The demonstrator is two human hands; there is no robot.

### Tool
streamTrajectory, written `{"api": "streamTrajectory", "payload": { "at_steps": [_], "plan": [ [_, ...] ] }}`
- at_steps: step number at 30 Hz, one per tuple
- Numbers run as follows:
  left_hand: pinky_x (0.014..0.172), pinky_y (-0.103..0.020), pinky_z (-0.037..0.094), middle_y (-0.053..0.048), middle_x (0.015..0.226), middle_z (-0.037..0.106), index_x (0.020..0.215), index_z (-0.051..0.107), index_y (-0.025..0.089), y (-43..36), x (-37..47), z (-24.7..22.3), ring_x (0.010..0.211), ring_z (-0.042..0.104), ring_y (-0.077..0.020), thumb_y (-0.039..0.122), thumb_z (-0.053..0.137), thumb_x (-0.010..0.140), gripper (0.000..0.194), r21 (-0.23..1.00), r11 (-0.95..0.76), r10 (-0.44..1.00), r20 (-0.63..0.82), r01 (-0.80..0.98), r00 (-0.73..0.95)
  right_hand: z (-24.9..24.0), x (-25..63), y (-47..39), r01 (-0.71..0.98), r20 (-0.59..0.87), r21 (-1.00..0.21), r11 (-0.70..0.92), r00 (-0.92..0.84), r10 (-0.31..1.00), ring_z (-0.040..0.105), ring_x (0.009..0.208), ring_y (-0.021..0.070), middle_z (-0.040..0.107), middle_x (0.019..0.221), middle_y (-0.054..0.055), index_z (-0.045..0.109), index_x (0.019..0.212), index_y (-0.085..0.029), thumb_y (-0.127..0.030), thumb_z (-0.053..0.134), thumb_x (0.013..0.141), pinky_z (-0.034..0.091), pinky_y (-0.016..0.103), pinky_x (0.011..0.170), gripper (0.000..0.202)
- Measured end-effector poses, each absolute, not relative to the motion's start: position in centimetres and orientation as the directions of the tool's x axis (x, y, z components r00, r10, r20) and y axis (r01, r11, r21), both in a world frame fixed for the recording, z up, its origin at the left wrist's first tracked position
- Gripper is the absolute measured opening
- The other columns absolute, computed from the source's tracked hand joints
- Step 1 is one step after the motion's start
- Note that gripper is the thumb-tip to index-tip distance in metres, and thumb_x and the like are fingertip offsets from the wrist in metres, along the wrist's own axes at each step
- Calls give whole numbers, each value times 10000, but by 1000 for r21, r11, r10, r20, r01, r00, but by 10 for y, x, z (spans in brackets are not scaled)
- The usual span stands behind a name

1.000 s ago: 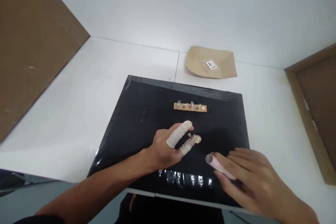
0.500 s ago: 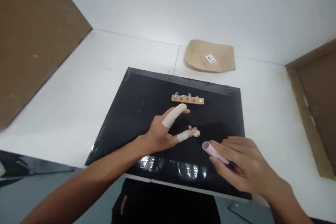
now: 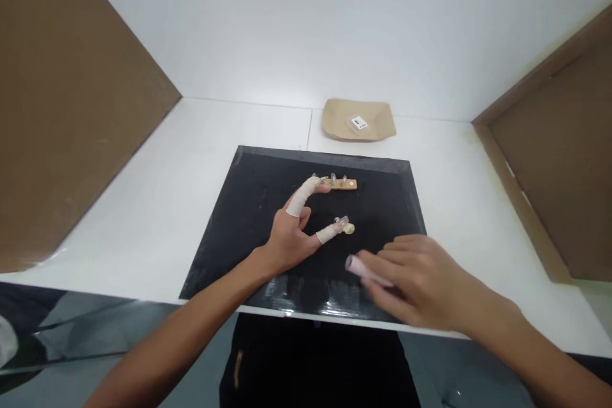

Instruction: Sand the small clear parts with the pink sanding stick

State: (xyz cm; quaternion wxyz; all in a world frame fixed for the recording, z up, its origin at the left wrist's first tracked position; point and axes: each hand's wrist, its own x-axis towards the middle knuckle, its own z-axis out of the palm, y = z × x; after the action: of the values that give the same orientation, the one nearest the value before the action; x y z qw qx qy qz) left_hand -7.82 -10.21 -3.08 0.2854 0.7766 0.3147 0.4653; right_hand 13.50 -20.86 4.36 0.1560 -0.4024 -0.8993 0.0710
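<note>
My left hand is over the black mat with thumb and index finger spread apart, both in pale finger cots. At the thumb tip is a small clear, nail-shaped piece beside a pale yellowish round bit; whether it sits on the thumb or rests on the mat I cannot tell. Beyond the index finger lies a narrow wooden strip carrying several clear upright pieces, its left end partly hidden. My right hand, lower right, is closed around a pale pink tube-like stick pointing left.
The black mat covers the middle of the white table. Behind it stands a brown paper tray holding a small labelled clear case. Brown panels flank the left and right sides, with a white wall at the back.
The camera view has shifted, so the mat and tray look farther off. My right hand has turned slightly, still gripping the pink stick. The left hand stays spread and now overlaps the strip's left end.
</note>
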Motion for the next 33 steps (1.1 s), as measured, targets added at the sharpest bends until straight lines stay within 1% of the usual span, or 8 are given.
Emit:
{"api": "streamTrajectory", "payload": {
  "at_steps": [4, 9, 13, 18, 23, 28, 31, 33],
  "plan": [
    [385, -140, 287, -105, 1315, 748, 1594, 405, 258, -115, -81, 1, 467, 223, 16, 280, 840, 903, 817, 728, -659, 742, 588, 189, 322, 73, 135, -203, 627, 257, -165, 761, -717, 647, 527, 531, 150, 609, 639, -22, 676, 1004, -153, -214, 461, 1073, 337, 364, 559, 234],
    [362, -160, 218, -108, 1373, 704, 1616, 380, 308, -131, -88, 24, 488, 235, 13, 240, 859, 863, 894, 776, -600, 798, 561, 196, 221, 101, 141, -206, 705, 444, -46, 707, -620, 647, 521, 550, 140, 635, 672, -25, 653, 1169, -136, -187, 584, 1033, 369, 344, 571, 161],
    [371, -165, 234, -123, 1450, 634, 1638, 345, 345, -141, -94, 29, 497, 246, 21, 256, 843, 879, 912, 793, -562, 827, 539, 236, 158, 102, 120, -225, 546, 297, -39, 837, -794, 531, 486, 516, 165, 618, 650, -9, 667, 962, -152, -154, 509, 1002, 350, 379, 511, 162],
    [374, -167, 215, -109, 1434, 646, 1641, 348, 348, -149, -96, 35, 489, 249, 27, 179, 822, 874, 917, 753, -597, 799, 589, 278, 120, 107, 126, -227, 673, 473, -30, 739, -642, 603, 543, 573, 141, 693, 730, 6, 656, 1193, -85, -137, 604, 1002, 383, 345, 564, 205],
    [378, -172, 218, -90, 1403, 665, 1640, 350, 370, -152, -93, 32, 478, 247, 27, 131, 793, 884, 909, 727, -636, 768, 629, 259, 119, 108, 126, -228, 529, 267, -2, 849, -817, 510, 495, 523, 165, 617, 651, -14, 685, 1099, -92, -165, 523, 1002, 348, 370, 527, 202],
    [371, -177, 220, -93, 1382, 679, 1642, 358, 347, -152, -87, 27, 480, 242, 21, 120, 794, 876, 910, 735, -644, 764, 629, 211, 142, 121, 130, -225, 714, 472, 137, 686, -656, 589, 533, 565, 135, 653, 667, -16, 706, 1104, -116, -187, 637, 1003, 384, 342, 585, 141],
    [361, -176, 214, -96, 1354, 702, 1651, 347, 318, -150, -83, 26, 473, 236, 20, 105, 784, 880, 912, 720, -662, 749, 647, 210, 143, 122, 121, -231, 527, 253, 84, 846, -832, 493, 435, 489, 148, 581, 615, -37, 674, 901, -178, -183, 579, 960, 311, 364, 504, 112],
    [358, -173, 211, -97, 1352, 707, 1655, 340, 312, -149, -82, 25, 471, 243, 22, 108, 794, 876, 924, 708, -671, 740, 658, 221, 142, 124, 121, -232, 514, 179, 110, 851, -852, 492, 485, 524, 149, 623, 646, -29, 697, 981, -151, -133, 593, 944, 361, 357, 528, 112]
  ]
}}
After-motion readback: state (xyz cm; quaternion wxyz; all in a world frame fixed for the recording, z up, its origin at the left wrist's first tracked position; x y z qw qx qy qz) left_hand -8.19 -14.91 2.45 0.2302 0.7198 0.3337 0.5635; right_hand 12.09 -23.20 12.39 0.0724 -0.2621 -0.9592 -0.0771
